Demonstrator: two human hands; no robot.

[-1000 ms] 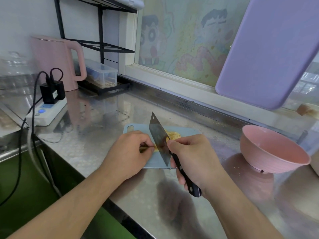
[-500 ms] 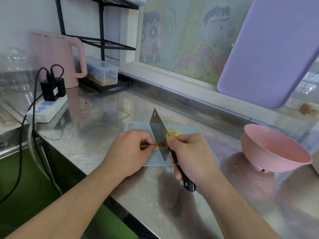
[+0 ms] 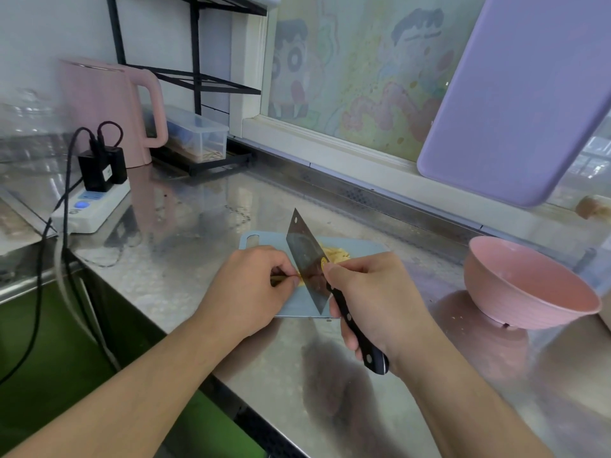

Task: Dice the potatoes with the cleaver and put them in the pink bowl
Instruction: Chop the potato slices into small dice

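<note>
On the steel tabletop (image 3: 185, 259), one pink kettle (image 3: 109, 107), one white power strip (image 3: 92, 206) and one clear lidded box (image 3: 198, 137) sit at ten o'clock; a lilac board (image 3: 515, 104) leans at two o'clock. One pale blue cutting board (image 3: 363, 249) lies at centre, largely hidden by both hands. The yellow cut potato (image 3: 335, 252) lies on it, pieces uncountable. The left hand (image 3: 246, 289) pinches a potato strip; the right hand (image 3: 377, 299) has its grip wrapped round one cleaver (image 3: 305, 256), blade tilted over the potato. One pink bowl (image 3: 529, 285) sits at three o'clock.

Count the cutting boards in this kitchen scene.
2: a small pale-blue plastic cutting board on the steel counter under the hands, and a large lilac plastic board leaning against the window.
</note>
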